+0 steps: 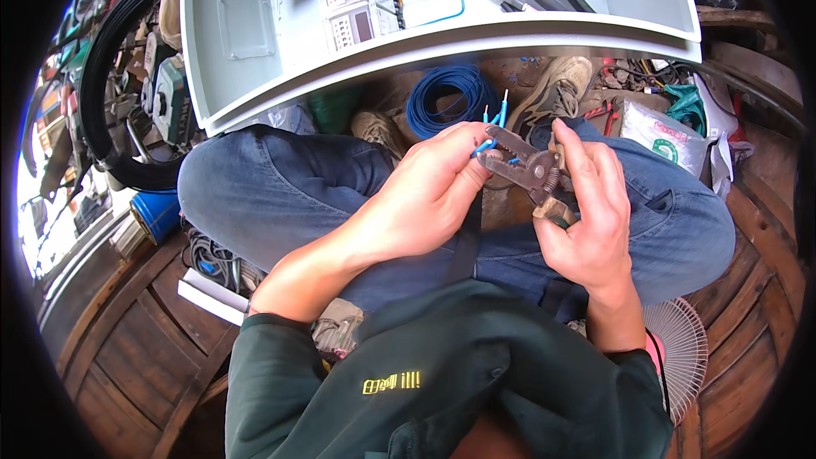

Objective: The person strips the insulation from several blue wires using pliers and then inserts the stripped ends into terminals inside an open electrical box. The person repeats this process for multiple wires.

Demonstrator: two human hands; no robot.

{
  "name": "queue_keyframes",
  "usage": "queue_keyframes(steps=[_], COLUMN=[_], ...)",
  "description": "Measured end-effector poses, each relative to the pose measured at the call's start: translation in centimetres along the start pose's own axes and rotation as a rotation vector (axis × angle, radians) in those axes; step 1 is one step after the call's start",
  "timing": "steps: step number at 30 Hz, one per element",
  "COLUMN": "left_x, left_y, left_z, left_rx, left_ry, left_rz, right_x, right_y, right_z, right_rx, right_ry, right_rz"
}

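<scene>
Enclosure (450, 34): top centre of frame. Wire coil (422, 106): below the enclosure, between the shoes (561, 87). Wire stripper (533, 170): right of centre, in the right hand (599, 217). Cable coil (92, 89): upper left. Fan (687, 348): lower right.

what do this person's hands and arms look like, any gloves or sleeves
The left hand and right hand wear no gloves; no watch shows. Dark green sleeves leave the forearms mostly bare. The dark green top bears a yellow marking.

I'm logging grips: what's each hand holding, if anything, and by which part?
The right hand holds wire strippers by the handles; the left hand holds blue wires, exact spot hidden.
</scene>
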State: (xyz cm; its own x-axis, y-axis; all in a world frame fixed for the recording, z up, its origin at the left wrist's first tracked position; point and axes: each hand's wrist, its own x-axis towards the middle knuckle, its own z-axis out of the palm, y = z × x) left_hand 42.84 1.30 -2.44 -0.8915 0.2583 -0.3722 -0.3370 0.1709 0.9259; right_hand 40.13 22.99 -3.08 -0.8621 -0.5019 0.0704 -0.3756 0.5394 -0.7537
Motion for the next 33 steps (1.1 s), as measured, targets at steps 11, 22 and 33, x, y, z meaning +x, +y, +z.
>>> queue_keyframes(steps=[11,22,33], left_x=[0.18,0.22,0.15], left_y=[-0.06,-0.08,0.17], left_z=[0.45,0.36,0.55], left_rx=[0.073,0.052,0.013], left_ry=[-0.072,-0.059,-0.005], left_rz=[0.042,0.025,-0.022], right_x=[-0.19,-0.07,-0.18], right_y=[0.12,0.05,-0.12], right_z=[-0.23,-0.37,-0.52], right_rx=[-0.015,0.018,0.029], right_ry=[-0.038,-0.053,-0.066], right_rz=[0.008,0.041,0.057])
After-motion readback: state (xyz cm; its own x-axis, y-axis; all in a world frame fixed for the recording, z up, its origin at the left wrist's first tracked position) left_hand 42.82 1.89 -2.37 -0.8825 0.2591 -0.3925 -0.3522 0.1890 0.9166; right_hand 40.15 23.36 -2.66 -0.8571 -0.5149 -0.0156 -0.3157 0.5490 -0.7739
